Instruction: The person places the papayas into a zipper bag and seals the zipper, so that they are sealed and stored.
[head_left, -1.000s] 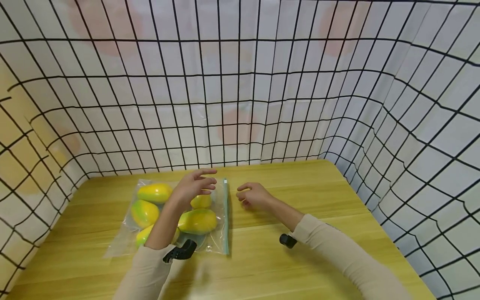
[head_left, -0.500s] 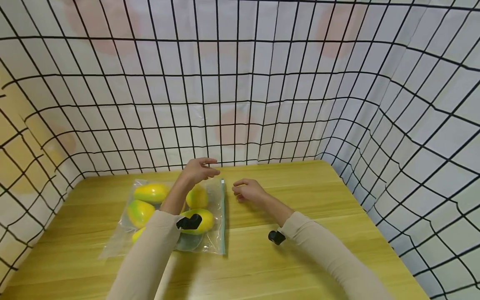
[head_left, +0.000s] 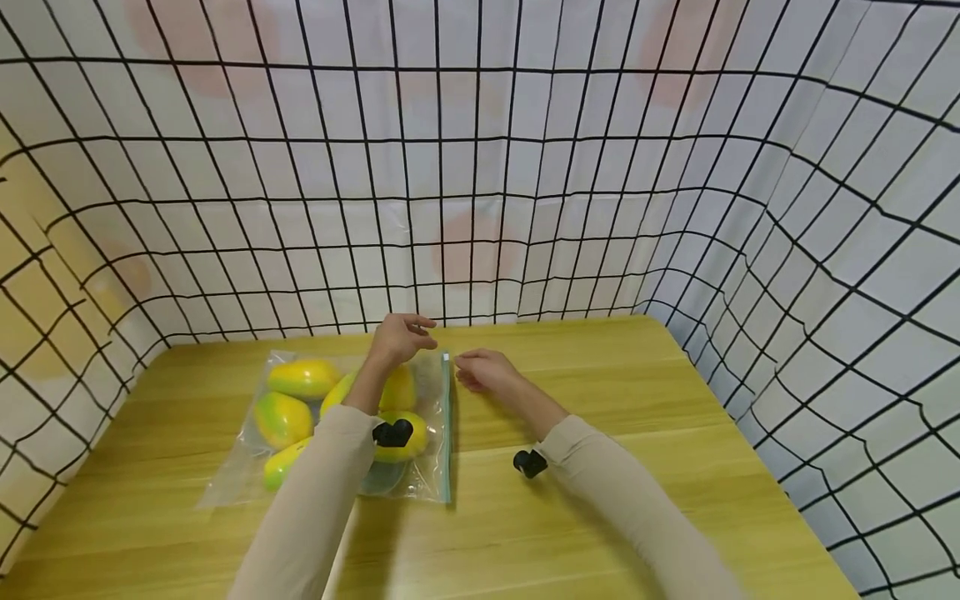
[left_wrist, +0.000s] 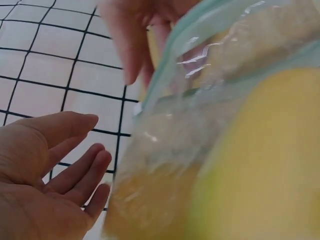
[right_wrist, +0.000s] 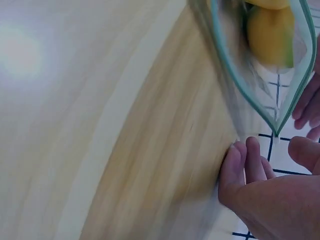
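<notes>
A clear zip bag lies flat on the left half of the table, holding several yellow-green, mango-shaped fruits. Its teal zip edge faces right, with a white slider at the far corner. In the right wrist view the bag's mouth gapes apart. My left hand hovers over the bag's far edge, fingers relaxed and nothing in them. Just right of the slider corner is my right hand, its thumb and fingers apart, fingertips close to the zip's end in the right wrist view.
A wooden table fills the lower view. White panels with a black grid stand along its back and sides, close behind both hands. A black wrist camera sits on the right sleeve, another on the left sleeve.
My left hand has moved away from me toward the far edge of the bag. My right hand has shifted left and away, closer to the slider corner. The bag stays put.
</notes>
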